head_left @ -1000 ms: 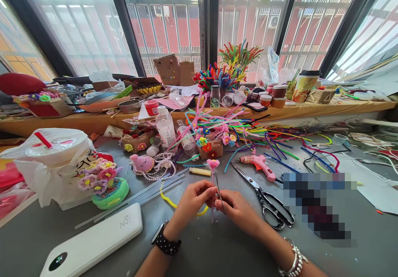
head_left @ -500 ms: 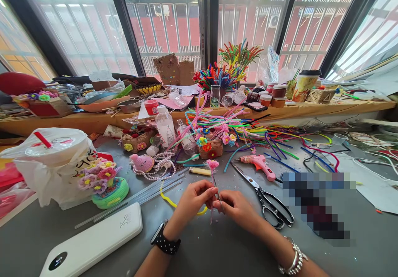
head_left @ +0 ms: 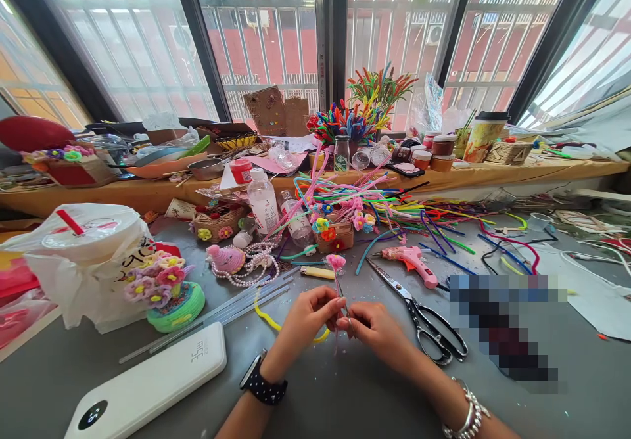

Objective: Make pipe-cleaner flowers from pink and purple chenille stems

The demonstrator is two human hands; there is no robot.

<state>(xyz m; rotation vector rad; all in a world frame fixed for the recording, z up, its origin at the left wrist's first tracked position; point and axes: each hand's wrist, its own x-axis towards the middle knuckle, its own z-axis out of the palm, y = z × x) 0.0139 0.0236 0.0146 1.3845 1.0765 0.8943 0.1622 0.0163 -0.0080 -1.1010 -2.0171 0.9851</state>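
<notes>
A pink pipe-cleaner flower (head_left: 336, 263) stands upright on a thin stem in front of me. My left hand (head_left: 315, 307) is closed, pinching that stem between thumb and fingers. Right beside it, my right hand (head_left: 367, 322) is closed on a slim pair of small metal scissors (head_left: 341, 289), its tip pointing up along the stem. The fingers hide most of the handles. Below the hands a thin pink end of the stem sticks out. A yellow pipe cleaner (head_left: 269, 319) lies on the table behind my left hand.
Large black-handled scissors (head_left: 419, 321) and a pink glue gun (head_left: 410, 260) lie to the right. On the left are a white power bank (head_left: 152, 380), clear glue sticks (head_left: 236, 304) and a crocheted flower pot (head_left: 175, 306). Behind lie a lighter (head_left: 318, 273) and many pipe cleaners (head_left: 434, 212).
Both hands stay almost in place, with the flower and the small scissors held as before. The whole view has shifted very slightly.
</notes>
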